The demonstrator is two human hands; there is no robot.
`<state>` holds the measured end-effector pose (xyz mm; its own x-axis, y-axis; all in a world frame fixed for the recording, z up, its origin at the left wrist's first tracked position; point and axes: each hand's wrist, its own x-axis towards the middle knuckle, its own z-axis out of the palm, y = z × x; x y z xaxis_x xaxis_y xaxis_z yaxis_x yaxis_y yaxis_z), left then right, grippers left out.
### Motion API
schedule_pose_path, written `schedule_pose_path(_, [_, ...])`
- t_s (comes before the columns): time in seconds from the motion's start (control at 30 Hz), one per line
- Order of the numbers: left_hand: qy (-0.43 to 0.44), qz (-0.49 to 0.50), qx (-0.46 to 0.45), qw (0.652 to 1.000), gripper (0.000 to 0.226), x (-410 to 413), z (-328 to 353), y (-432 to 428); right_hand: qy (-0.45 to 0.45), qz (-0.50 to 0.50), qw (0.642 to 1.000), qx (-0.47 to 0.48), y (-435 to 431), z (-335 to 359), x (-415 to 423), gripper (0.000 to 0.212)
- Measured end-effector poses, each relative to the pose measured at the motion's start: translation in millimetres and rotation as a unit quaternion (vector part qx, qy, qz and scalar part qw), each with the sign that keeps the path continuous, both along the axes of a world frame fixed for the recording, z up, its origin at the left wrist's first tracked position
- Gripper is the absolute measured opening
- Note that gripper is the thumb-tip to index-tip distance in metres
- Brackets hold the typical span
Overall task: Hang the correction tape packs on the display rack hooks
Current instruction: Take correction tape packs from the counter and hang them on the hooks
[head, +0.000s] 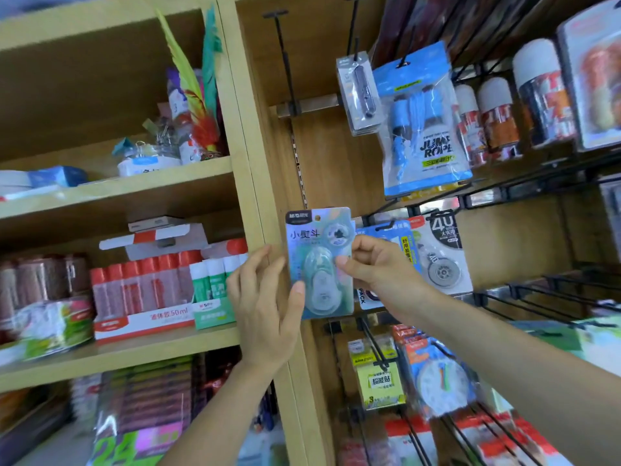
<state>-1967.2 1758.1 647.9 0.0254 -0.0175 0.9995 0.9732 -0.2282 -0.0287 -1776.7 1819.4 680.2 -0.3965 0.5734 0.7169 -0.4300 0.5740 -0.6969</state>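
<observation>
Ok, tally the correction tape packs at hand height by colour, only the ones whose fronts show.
teal pack, the held one: 1
blue pack, partly hidden: 1
white and black pack: 1
Total: 3

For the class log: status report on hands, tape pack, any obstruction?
Both hands, left hand and right hand, on correction tape pack. Pack upright, not visibly hooked. Hanging packs crowd right side.
</observation>
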Motion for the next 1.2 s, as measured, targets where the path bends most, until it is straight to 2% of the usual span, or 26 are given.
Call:
schedule_pose_path(0.13, [0.066, 0.098, -0.053, 0.992, 0.058, -10.3, -15.6, -4.8, 0.006, -0.036, 0.999, -0.007, 8.6, -15.4, 22.3, 0.017])
schedule_pose_path(0.23, [0.084, 0.141, -0.048, 0.985, 0.064, -15.0, -23.1, -1.8, -0.002, -0.071, 0.997, -0.012, 22.3, -24.6, 28.4, 0.007])
schedule_pose_path(0.57, [0.083, 0.183, -0.049, 0.978, 0.072, -17.4, -28.7, 0.9, -0.006, -0.103, 0.994, -0.025, 27.0, -27.0, 4.3, 0.003])
schedule_pose_path(0.77, [0.079, 0.185, -0.055, 0.978, 0.071, -17.8, -29.4, 1.1, 0.026, -0.127, 0.991, -0.045, 24.7, -19.2, -10.3, 0.018])
schedule_pose_path(0.93, [0.08, 0.177, -0.049, 0.98, 0.068, -19.4, -30.1, 2.7, 0.053, -0.133, 0.988, -0.059, 23.9, -22.5, -12.7, 0.008])
schedule_pose_path(1.2, [0.082, 0.161, -0.04, 0.983, 0.067, -17.3, -29.9, 1.7, 0.071, -0.127, 0.986, -0.085, 20.2, -21.4, -14.3, 0.008])
